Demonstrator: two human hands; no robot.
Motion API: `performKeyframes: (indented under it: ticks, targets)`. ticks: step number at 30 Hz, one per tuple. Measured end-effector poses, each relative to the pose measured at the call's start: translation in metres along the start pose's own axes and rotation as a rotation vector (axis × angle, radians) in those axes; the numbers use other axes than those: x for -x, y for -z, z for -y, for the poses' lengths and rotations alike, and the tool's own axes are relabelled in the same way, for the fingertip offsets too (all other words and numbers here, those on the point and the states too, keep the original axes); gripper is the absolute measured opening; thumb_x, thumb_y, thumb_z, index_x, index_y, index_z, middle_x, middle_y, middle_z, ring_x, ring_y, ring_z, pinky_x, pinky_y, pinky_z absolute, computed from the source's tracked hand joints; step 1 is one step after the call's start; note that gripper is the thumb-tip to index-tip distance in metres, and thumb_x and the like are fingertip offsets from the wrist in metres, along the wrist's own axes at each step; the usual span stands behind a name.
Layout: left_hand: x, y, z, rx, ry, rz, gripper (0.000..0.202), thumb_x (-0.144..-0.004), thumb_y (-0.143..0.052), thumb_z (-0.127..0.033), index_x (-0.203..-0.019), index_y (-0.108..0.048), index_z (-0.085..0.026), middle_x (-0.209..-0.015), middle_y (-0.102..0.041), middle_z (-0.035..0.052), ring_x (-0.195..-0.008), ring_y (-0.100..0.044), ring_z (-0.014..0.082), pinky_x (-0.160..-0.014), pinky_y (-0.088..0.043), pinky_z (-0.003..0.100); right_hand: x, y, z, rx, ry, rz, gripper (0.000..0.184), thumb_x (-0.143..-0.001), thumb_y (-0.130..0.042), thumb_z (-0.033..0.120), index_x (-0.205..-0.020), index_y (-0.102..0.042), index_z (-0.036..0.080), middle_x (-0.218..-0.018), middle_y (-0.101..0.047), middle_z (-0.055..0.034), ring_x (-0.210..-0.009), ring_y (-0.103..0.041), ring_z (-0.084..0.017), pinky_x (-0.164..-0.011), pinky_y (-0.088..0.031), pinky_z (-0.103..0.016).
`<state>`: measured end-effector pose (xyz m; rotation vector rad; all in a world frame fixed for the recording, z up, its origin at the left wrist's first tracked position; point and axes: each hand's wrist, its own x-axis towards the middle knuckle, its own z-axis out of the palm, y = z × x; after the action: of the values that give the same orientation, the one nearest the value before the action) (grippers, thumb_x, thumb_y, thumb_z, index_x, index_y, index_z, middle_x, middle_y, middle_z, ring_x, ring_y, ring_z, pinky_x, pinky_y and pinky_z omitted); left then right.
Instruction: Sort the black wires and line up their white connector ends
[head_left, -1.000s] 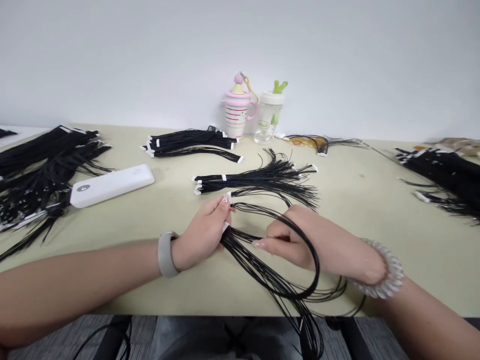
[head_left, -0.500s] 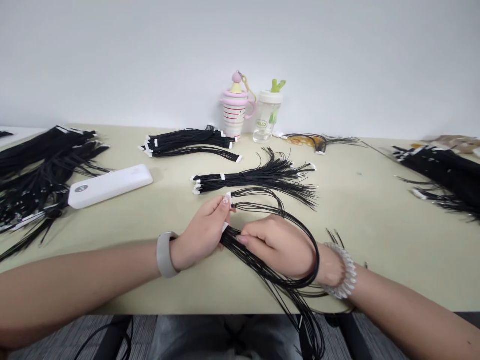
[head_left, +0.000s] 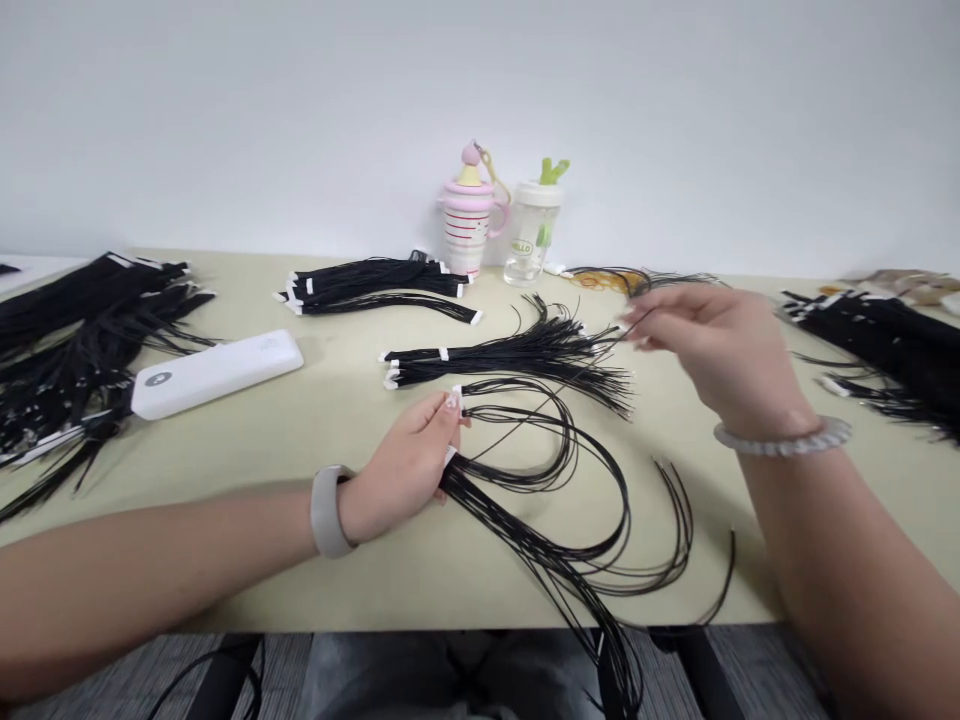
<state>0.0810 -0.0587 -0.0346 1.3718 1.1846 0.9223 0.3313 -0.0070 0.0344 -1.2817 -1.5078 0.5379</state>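
Note:
My left hand point(head_left: 409, 450), with a grey band at the wrist, is closed around the white-connector end of a black wire harness point(head_left: 517, 515). Two white connectors point(head_left: 457, 395) show at its fingertips. From there the wires loop out over the table and hang past its front edge. Up and to the right, my right hand point(head_left: 709, 340) pinches the end of a single thin black wire point(head_left: 536, 410), which stretches back toward the harness. Beneath that wire lie bundled harnesses point(head_left: 495, 360) with white connectors at the left and loose ends fanned to the right.
A white power bank point(head_left: 217, 375) lies at left beside a heap of black harnesses point(head_left: 97, 310). Another stack point(head_left: 375, 280) sits farther back. A pink-lidded cup point(head_left: 469, 225) and a clear bottle point(head_left: 532, 235) stand by the wall. More harnesses point(head_left: 885, 340) lie at right.
My right hand has come out of the wire loops and moved up and right, drawing one wire out straight. My left hand stays put with the harness.

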Motion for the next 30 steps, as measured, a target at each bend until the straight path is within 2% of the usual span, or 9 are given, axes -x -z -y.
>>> performKeyframes:
  ticks: [3,5,7,9,11,13,16,18,30]
  targets:
    - [-0.001,0.0,0.001,0.011,-0.025,0.019,0.042,-0.085,-0.033,-0.053,-0.06,-0.035,-0.019,-0.05,-0.037,-0.0054,-0.035,-0.037,0.0066,-0.036,-0.032,0.021,-0.007,0.003,-0.005,-0.518,-0.001,-0.209,0.013,-0.071,-0.058,0.012,-0.082,-0.063,0.014,-0.085,-0.063,-0.0052,-0.067,-0.058,-0.01,-0.063,-0.047,-0.025]
    - [-0.001,0.001,0.002,0.005,-0.035,0.029,0.043,-0.086,-0.032,-0.052,-0.059,-0.035,-0.019,-0.049,-0.036,-0.0058,-0.034,-0.037,0.0064,-0.036,-0.033,0.021,-0.004,0.0,-0.001,-0.562,-0.035,-0.214,0.017,-0.075,-0.057,0.015,-0.091,-0.062,0.016,-0.076,-0.061,-0.0018,-0.049,-0.048,-0.004,-0.049,-0.04,-0.021]
    - [0.0,0.001,0.002,-0.008,-0.05,0.041,0.043,-0.087,-0.031,-0.051,-0.059,-0.035,-0.019,-0.047,-0.036,-0.0057,-0.035,-0.037,0.0065,-0.037,-0.032,0.021,0.006,-0.008,0.007,-0.444,-0.043,-0.127,0.029,-0.078,-0.056,0.018,-0.107,-0.056,0.021,-0.066,-0.059,0.0024,-0.037,-0.035,-0.002,-0.038,-0.03,-0.019]
    - [0.001,0.001,0.003,-0.013,-0.08,0.048,0.043,-0.088,-0.031,-0.05,-0.059,-0.034,-0.018,-0.047,-0.036,-0.0054,-0.037,-0.037,0.0068,-0.038,-0.031,0.021,0.018,-0.019,0.014,-0.282,-0.017,0.04,0.029,-0.08,-0.055,0.022,-0.109,-0.052,0.022,-0.062,-0.059,0.0036,-0.034,-0.034,-0.003,-0.034,-0.026,-0.019]
    - [0.001,0.002,0.003,-0.005,-0.107,0.055,0.042,-0.088,-0.031,-0.048,-0.059,-0.035,-0.018,-0.048,-0.036,-0.0051,-0.039,-0.036,0.007,-0.039,-0.031,0.021,0.031,-0.033,0.018,-0.093,0.04,0.257,0.011,-0.08,-0.055,0.026,-0.088,-0.056,0.018,-0.063,-0.06,0.0016,-0.038,-0.042,-0.005,-0.037,-0.031,-0.019]
    - [0.002,0.002,0.003,0.004,-0.122,0.06,0.04,-0.088,-0.031,-0.047,-0.061,-0.036,-0.019,-0.049,-0.037,-0.005,-0.039,-0.036,0.007,-0.039,-0.032,0.021,0.042,-0.046,0.017,0.108,0.18,0.391,0.012,-0.082,-0.053,0.026,-0.074,-0.054,0.016,-0.063,-0.058,0.0018,-0.047,-0.047,-0.006,-0.045,-0.037,-0.02]
    - [0.002,0.002,0.002,-0.011,-0.13,0.06,0.039,-0.089,-0.031,-0.047,-0.062,-0.037,-0.019,-0.049,-0.038,-0.0052,-0.039,-0.036,0.0072,-0.04,-0.032,0.021,0.052,-0.059,0.014,0.335,0.4,0.393,0.013,-0.084,-0.049,0.019,-0.071,-0.051,0.016,-0.063,-0.053,0.0032,-0.058,-0.047,-0.006,-0.056,-0.036,-0.02]
    - [0.003,0.002,0.001,-0.034,-0.132,0.056,0.039,-0.089,-0.031,-0.047,-0.062,-0.037,-0.019,-0.048,-0.037,-0.0054,-0.039,-0.036,0.0073,-0.04,-0.032,0.021,0.055,-0.064,0.012,0.405,0.466,0.383,0.015,-0.085,-0.046,0.018,-0.071,-0.05,0.016,-0.066,-0.052,0.0026,-0.062,-0.046,-0.007,-0.059,-0.035,-0.02]
    - [0.005,0.0,-0.005,-0.121,-0.187,0.056,0.037,-0.09,-0.032,-0.042,-0.062,-0.036,-0.019,-0.052,-0.036,-0.0055,-0.044,-0.037,0.0076,-0.044,-0.032,0.022,0.064,-0.078,0.011,0.537,0.423,0.391,0.021,-0.088,-0.039,0.026,-0.07,-0.044,0.017,-0.062,-0.049,0.003,-0.058,-0.042,-0.008,-0.057,-0.028,-0.023]
